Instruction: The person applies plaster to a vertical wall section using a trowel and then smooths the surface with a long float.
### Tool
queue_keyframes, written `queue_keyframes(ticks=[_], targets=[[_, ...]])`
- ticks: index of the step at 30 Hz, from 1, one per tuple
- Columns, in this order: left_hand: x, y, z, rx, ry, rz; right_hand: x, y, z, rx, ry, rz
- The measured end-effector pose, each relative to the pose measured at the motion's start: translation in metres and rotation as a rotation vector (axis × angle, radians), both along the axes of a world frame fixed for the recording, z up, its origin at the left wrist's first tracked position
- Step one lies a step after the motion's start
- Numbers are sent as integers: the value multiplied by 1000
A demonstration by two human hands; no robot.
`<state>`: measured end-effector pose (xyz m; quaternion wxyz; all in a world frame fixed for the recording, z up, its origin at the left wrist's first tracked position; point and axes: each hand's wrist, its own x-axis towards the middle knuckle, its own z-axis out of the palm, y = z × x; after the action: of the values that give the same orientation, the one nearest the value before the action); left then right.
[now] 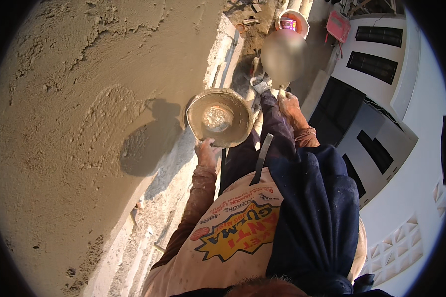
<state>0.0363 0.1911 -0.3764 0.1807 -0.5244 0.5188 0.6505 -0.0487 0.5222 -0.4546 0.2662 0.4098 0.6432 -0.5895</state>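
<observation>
My left hand (pixel 206 152) grips the near rim of a round, mortar-smeared bucket (pixel 220 119), which tips so that its inside shows. Wet mortar (pixel 217 119) lies at the bucket's bottom. Just left of the bucket stands a wall coated in wet grey-brown plaster (pixel 84 114), rough in patches. My right hand (pixel 291 106) is by my right leg, fingers closed round something with a short pale end at the top. A blurred round patch above that hand hides what the fingers hold.
Beyond the blurred patch is a pale bucket (pixel 302 22) with a colourful packet inside. A red tray-like thing (pixel 338 26) lies farther right. A narrow masonry ledge (pixel 218 59) edges the plaster. On the right is a white building (pixel 366 49) with dark openings.
</observation>
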Motion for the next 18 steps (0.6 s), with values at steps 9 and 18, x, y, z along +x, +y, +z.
queue_keyframes(ticks=[9, 18], targets=[[3, 8, -12, -33, -103, -6, -34, 45, -198, -91, -305, -200], [-6, 31, -13, -14, -8, 75, -23, -24, -18, -109, 123, 167]])
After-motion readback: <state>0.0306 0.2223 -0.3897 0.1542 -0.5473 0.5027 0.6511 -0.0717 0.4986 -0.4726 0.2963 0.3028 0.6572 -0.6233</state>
